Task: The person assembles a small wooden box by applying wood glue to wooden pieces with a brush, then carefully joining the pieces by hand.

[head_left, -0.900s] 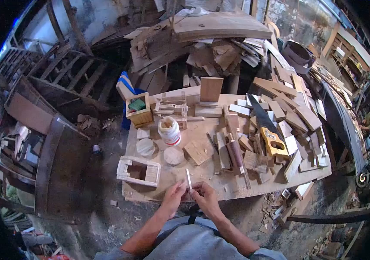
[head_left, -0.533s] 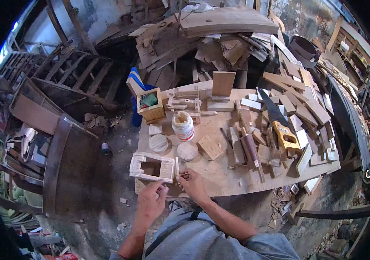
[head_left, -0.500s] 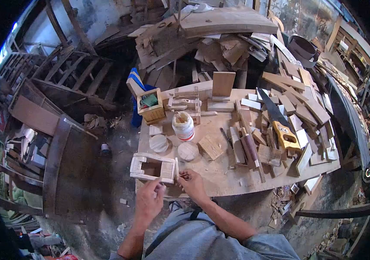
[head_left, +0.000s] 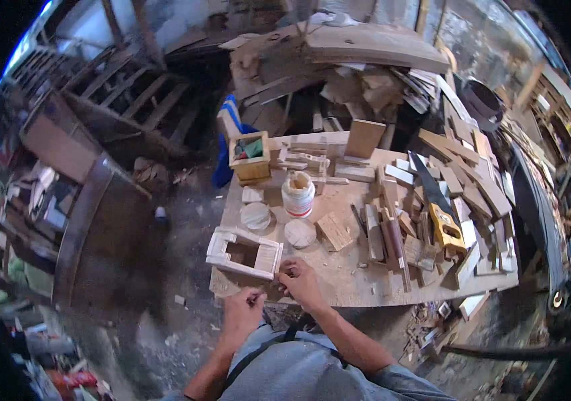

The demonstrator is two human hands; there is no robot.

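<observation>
A pale wooden box-like piece (head_left: 269, 257) with a rectangular opening lies near the table's front left edge. Just off its right front corner is my right hand (head_left: 301, 285), fingers curled and pinched together; whatever they may hold is too small to make out. My left hand (head_left: 242, 313) is closer to my body, below the table's front edge, its thumb and fingers closed. Anything between them is hidden. Beyond the piece lie two round wooden discs, one (head_left: 255, 216) on the left and another (head_left: 300, 233) on the right, with a square wood block (head_left: 334, 231) beside them.
An open white jar (head_left: 298, 198) of tan paste stands behind the discs. A wooden box (head_left: 251, 170) holds green material at the back left. A yellow-handled handsaw (head_left: 444, 224) rests on piled offcuts at right. The plywood tabletop (head_left: 339, 284) ends just before my body.
My left hand has drawn back from the front edge of the wooden piece toward my body. The right hand stays by the piece's right end. The whole view has shifted and tilted slightly.
</observation>
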